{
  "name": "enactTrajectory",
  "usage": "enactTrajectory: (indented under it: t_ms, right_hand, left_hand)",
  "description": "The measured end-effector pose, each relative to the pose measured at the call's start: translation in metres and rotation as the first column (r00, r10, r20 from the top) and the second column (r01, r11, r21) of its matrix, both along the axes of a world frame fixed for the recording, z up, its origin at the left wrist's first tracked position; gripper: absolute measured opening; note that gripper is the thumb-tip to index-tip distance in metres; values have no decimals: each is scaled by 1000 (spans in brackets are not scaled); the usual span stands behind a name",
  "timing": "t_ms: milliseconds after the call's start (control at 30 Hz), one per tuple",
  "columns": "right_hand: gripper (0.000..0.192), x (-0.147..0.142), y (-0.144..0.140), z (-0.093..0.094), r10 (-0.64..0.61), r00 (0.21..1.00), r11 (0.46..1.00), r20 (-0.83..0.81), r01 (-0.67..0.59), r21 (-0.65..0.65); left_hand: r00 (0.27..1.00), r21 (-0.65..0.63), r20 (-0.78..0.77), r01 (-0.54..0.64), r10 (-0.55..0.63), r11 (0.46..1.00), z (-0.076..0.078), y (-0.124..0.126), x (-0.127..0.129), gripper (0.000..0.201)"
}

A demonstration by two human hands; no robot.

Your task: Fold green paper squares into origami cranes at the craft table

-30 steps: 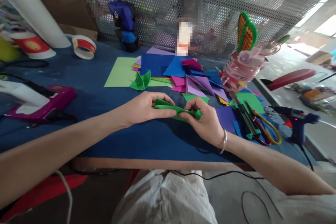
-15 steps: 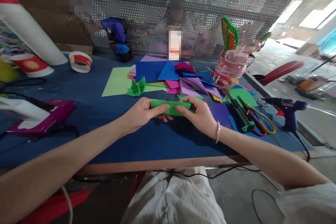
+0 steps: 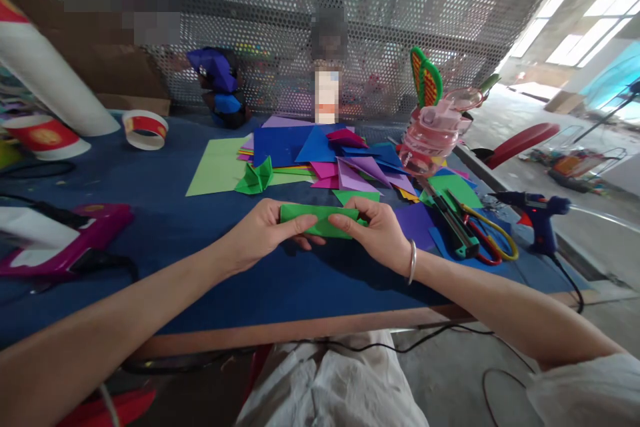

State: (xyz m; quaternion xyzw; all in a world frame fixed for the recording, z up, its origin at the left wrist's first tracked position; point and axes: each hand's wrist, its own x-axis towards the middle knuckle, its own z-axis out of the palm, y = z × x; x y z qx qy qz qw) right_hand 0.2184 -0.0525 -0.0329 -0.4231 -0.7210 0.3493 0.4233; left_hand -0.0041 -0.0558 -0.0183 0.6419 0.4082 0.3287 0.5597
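Observation:
A folded strip of green paper [image 3: 323, 217] is held level above the blue tabletop [image 3: 300, 287]. My left hand [image 3: 275, 227] pinches its left end, thumb on the near face and fingers behind. At the other end my right hand [image 3: 375, 227], with a bangle on its wrist, grips the paper the same way. Both thumbs lie along the strip with a short gap between them. Just beyond my left hand sits a folded green paper piece [image 3: 255, 177]. A flat green paper piece [image 3: 355, 197] lies behind my right hand.
Coloured paper sheets [image 3: 280, 143] are piled at the back. On the right are a pink bottle [image 3: 431, 137], a cutter knife [image 3: 455, 230], scissors [image 3: 495, 237] and a blue glue gun [image 3: 543, 213]. A purple device [image 3: 107, 223] and a paper ring [image 3: 145, 130] stand left.
The camera view has shifted slightly, so the whole scene sits a little lower and further left. Both hands keep their hold on the green paper strip, which looks much the same.

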Motion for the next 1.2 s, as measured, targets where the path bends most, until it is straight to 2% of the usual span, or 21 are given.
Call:
enactTrajectory:
  t_ms: [533, 867, 1033, 1200]
  right_hand:
    - [50, 0, -4, 4, -29, 999, 998, 30, 27, 63]
    - [41, -1, -8, 6, -18, 1000, 995, 14, 17, 96]
    - [36, -1, -9, 4, -17, 1000, 993, 27, 14, 119]
    - [33, -1, -9, 2, -15, 997, 994, 81, 6, 108]
  left_hand:
    - [994, -87, 102, 40, -31, 995, 1, -3, 2, 39]
    - [987, -96, 152, 60, -45, 994, 3, -6, 4, 39]
    - [985, -125, 171, 35, -14, 992, 3, -7, 6, 42]
    - [994, -110, 106, -21, 32, 994, 2, -8, 7, 33]
